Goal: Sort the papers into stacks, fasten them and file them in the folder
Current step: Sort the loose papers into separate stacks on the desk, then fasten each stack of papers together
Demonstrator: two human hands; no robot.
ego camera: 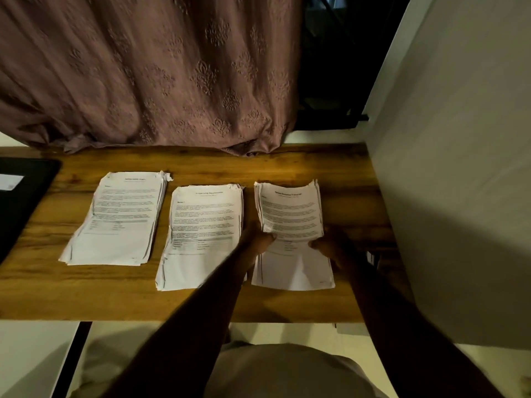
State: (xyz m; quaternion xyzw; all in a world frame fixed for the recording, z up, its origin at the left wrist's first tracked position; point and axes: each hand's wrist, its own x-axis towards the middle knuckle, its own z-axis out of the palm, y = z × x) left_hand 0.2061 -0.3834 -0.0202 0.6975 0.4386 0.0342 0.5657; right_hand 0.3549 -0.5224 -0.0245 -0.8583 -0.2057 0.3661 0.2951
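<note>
Gripping right stack [290, 214], top edges curled, both hands [258, 239]

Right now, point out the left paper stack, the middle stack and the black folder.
left paper stack [117, 219], head view, on the printed top sheet's middle.
middle stack [202, 234], head view, on the top sheet's text block.
black folder [20, 208], head view, on its dark cover.

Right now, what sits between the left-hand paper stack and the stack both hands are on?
The head view shows one thing there: the middle stack of white printed papers, flat on the wooden desk, with bare wood on either side. Both hands, left and right, grip the right stack.
</note>
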